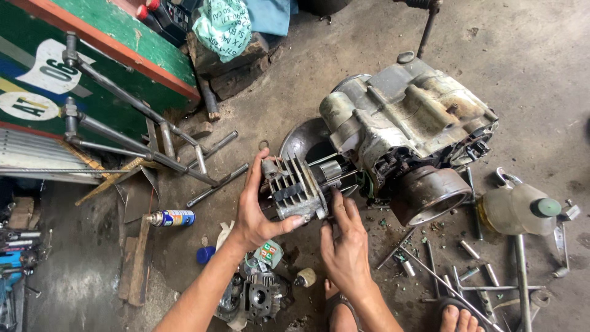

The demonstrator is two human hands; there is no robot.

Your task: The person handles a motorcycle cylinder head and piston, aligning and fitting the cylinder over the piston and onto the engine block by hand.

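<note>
My left hand (pixel 258 206) grips a finned grey engine cylinder (pixel 296 187) from its left side, thumb under its lower edge. My right hand (pixel 346 243) presses its fingers against the cylinder's right lower side. The cylinder sits on long studs that stick out of a large dirty motorcycle engine case (pixel 409 117) lying on the concrete floor. A round dark cover (pixel 427 193) bulges from the case's near side.
A cylinder head (pixel 261 298) lies near my left forearm. A spray can (pixel 172 217) rests at left beside metal fork tubes (pixel 141 144). A plastic oil bottle (pixel 519 209), bolts and rods (pixel 461 283) are scattered at right. My sandalled feet (pixel 458 320) are at the bottom.
</note>
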